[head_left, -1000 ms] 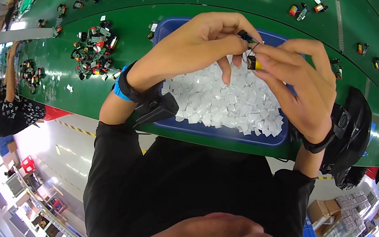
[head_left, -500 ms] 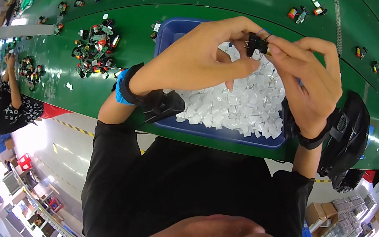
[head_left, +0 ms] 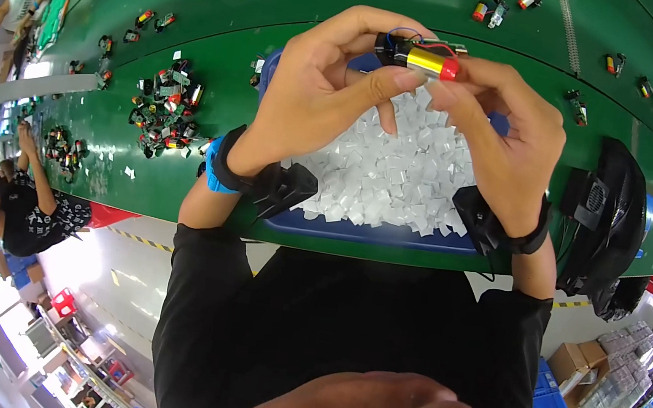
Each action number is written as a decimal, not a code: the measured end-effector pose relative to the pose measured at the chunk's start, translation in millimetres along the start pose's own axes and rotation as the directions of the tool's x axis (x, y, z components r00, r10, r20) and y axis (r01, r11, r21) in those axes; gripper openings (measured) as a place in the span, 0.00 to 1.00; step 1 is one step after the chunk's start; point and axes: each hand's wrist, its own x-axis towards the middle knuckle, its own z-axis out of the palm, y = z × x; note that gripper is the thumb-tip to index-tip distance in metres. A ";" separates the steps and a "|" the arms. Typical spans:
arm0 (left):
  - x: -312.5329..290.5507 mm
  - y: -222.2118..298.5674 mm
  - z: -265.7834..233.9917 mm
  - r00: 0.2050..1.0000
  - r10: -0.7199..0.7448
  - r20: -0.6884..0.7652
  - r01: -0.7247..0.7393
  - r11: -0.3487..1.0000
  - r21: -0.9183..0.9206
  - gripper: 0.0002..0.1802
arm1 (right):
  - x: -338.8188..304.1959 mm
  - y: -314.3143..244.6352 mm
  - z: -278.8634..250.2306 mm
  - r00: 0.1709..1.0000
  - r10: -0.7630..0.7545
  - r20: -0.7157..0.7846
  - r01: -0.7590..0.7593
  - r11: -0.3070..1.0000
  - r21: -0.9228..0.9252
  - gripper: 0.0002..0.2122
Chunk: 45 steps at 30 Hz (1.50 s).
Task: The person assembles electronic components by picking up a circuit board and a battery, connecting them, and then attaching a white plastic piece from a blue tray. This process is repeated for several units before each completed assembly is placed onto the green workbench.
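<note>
A small battery assembly [head_left: 427, 62] is held above the blue tray between my two hands. It has a gold and red cylindrical cell, a black end part, and thin red and blue wires over a strip of circuit board. My left hand [head_left: 315, 87] pinches its black end and the near side of the cell. At the red end, my right hand [head_left: 518, 123] grips it with thumb and fingertips. Under both hands, the blue tray [head_left: 372, 241] is filled with small white pieces [head_left: 401, 165], square and thin.
A heap of similar assemblies [head_left: 167, 106] lies on the green table [head_left: 233, 35] to the left. Others are scattered along the far side. A black plastic bag [head_left: 617, 216] and a black box [head_left: 585, 198] stand at the right. Another person [head_left: 31, 208] works at the far left.
The assembly has turned, so its gold and red cell now faces up where mostly the black end showed before. Both hands have shifted slightly to the left, still holding it.
</note>
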 end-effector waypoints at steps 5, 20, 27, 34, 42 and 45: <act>-0.6 0.7 -0.2 0.996 0.091 0.005 -0.091 0.980 0.179 0.19 | -0.5 -0.4 -2.2 0.999 0.033 -0.020 -0.032 0.998 0.049 0.09; -3.6 6.0 6.8 0.924 0.369 0.099 -0.341 0.682 0.647 0.15 | -0.7 -2.8 -3.3 0.963 0.225 0.151 -0.258 0.934 0.247 0.09; 3.9 14.0 9.4 0.984 -0.180 0.000 0.180 0.981 -0.076 0.17 | 7.0 4.9 -8.0 0.999 0.032 -0.036 -0.034 0.998 -0.057 0.07; 3.9 14.0 2.6 0.943 -0.321 0.088 0.330 0.936 -0.121 0.16 | 7.5 -0.1 -4.9 0.995 -0.072 -0.074 0.057 0.980 -0.190 0.10; -3.9 3.4 8.0 0.986 -0.166 0.017 0.162 0.975 0.150 0.15 | 1.8 13.1 0.9 0.976 -0.220 0.002 0.217 0.960 -0.179 0.09; -4.2 6.4 7.1 0.982 -0.187 0.033 0.180 0.970 0.162 0.15 | 2.7 13.8 0.0 0.982 -0.190 0.001 0.187 0.967 -0.171 0.09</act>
